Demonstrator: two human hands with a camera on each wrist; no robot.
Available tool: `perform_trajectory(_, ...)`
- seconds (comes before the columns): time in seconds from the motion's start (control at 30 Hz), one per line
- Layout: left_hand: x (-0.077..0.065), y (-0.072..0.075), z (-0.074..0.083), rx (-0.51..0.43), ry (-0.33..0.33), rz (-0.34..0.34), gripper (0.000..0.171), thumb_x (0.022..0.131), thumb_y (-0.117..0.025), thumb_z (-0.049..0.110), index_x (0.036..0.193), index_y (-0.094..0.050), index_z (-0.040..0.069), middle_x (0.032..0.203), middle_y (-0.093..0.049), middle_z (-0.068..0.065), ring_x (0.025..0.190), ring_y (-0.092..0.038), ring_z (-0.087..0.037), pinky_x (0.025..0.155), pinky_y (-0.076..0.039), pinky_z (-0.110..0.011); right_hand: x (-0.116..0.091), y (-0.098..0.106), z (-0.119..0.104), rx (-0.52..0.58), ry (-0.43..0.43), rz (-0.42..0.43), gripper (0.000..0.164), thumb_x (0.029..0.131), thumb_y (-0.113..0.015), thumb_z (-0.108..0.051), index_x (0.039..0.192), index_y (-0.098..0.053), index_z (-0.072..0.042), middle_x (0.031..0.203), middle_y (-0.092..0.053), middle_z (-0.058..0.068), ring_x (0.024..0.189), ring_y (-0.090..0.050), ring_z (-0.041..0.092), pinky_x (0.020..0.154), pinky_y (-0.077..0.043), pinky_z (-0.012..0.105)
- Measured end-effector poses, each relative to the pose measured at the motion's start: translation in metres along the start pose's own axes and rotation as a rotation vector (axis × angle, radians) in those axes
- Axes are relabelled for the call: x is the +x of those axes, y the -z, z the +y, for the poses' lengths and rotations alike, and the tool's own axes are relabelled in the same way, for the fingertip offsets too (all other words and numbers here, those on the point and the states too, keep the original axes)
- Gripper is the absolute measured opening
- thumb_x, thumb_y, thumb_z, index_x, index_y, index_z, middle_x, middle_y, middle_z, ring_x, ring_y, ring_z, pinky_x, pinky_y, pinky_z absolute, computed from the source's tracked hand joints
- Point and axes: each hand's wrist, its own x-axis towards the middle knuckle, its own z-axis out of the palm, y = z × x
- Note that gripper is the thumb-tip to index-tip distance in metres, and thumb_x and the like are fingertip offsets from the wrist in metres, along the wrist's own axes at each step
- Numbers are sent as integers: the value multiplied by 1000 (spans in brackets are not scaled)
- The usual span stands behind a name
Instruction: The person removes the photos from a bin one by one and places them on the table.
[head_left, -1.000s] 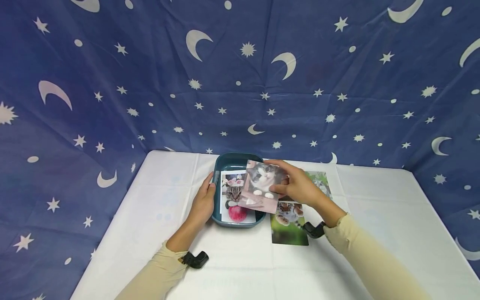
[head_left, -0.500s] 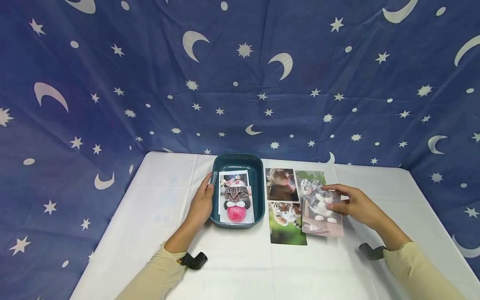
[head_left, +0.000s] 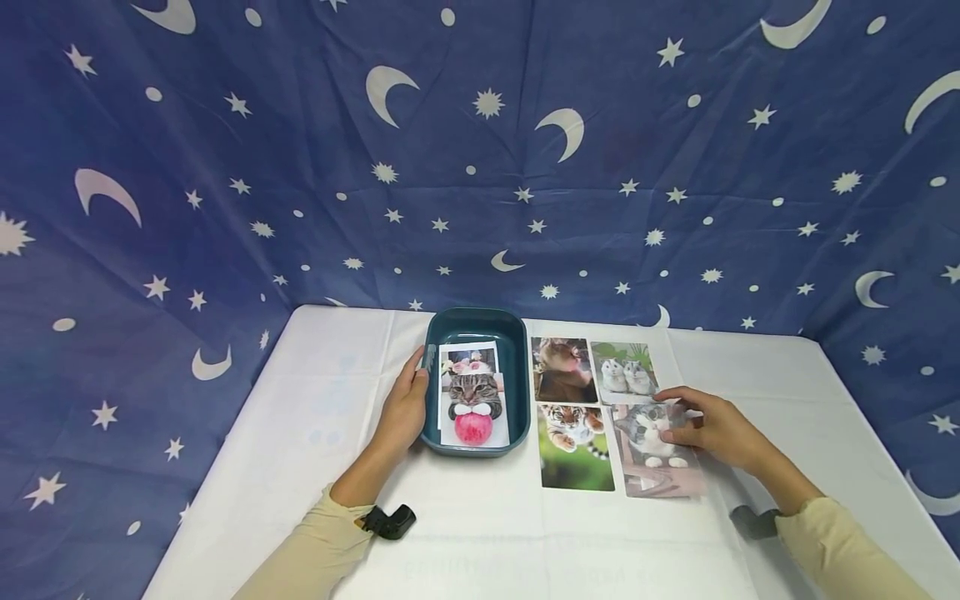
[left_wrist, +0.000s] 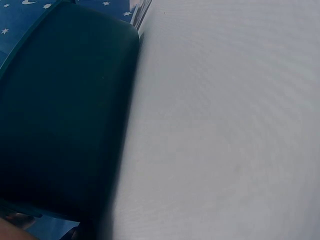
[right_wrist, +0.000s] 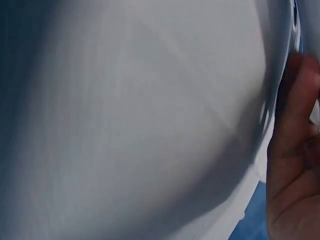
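In the head view my right hand [head_left: 708,427] pinches a glossy photo card of a grey-and-white kitten [head_left: 652,446], thumb on its face. The card is low over the table, below a hamster photo [head_left: 628,375] and right of a tiger cub photo [head_left: 573,458]. The right wrist view shows that hand [right_wrist: 295,165] at the right edge beside the card's thin edge. My left hand [head_left: 403,408] rests along the left side of a dark teal plastic bin [head_left: 517,333], its fingers against the outer wall. The bin's side [left_wrist: 70,110] fills much of the left wrist view.
Photos lie in the bin, a tabby cat with a pink ball [head_left: 472,417] on top. A brown animal photo [head_left: 562,371] is on the white tablecloth [head_left: 480,533] beside the bin. A blue star-and-moon curtain [head_left: 465,167] rises behind and on both sides.
My right hand has carried the kitten photo out from over the bin, rightward and then down below the hamster photo, uncovering the hamsters. The left hand has stayed at the bin.
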Motion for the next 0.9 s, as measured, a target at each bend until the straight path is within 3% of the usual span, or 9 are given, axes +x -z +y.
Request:
perform_trajectory(0.1,0,0,0,2,0,2,51,112,-34,34,162,-29,32,168,-30,-5,157,-20,-32,126,-17,-57,1,-4,-2,-67,15,46,55,80,-88,-27,129,-65,-18,116,-63,18,76,-63,14,57,-50,26)
perform_trajectory(0.2,0,-1,0,8,-3,5,51,112,-34,33,162,-29,31,168,-30,-5,157,-21,-33,126,-17,-58,2,-7,-5,-168,62,86,51,78,-89,-28,124,-69,-19,106,-67,10,75,-59,8,59,-48,24)
perform_trajectory(0.37,0,0,0,20,-8,10,50,112,-34,33,162,-29,31,168,-31,-6,156,-22,-33,126,-18,-58,2,-10,-9,-279,131,132,50,74,-91,-27,119,-72,-17,95,-66,1,74,-54,9,63,-45,25)
perform_trajectory(0.67,0,0,0,15,-20,17,50,112,-35,31,162,-30,29,167,-32,-7,155,-24,-34,125,-19,-58,6,-9,-14,-356,57,127,66,70,-94,-33,124,-64,-9,97,-63,7,78,-57,15,65,-48,32)
perform_trajectory(0.9,-1,0,1,19,-13,19,51,112,-35,32,162,-30,29,167,-33,-7,156,-23,-33,126,-19,-58,19,0,-34,-357,122,150,62,75,-91,-33,124,-65,-6,98,-63,11,77,-62,17,62,-49,30)
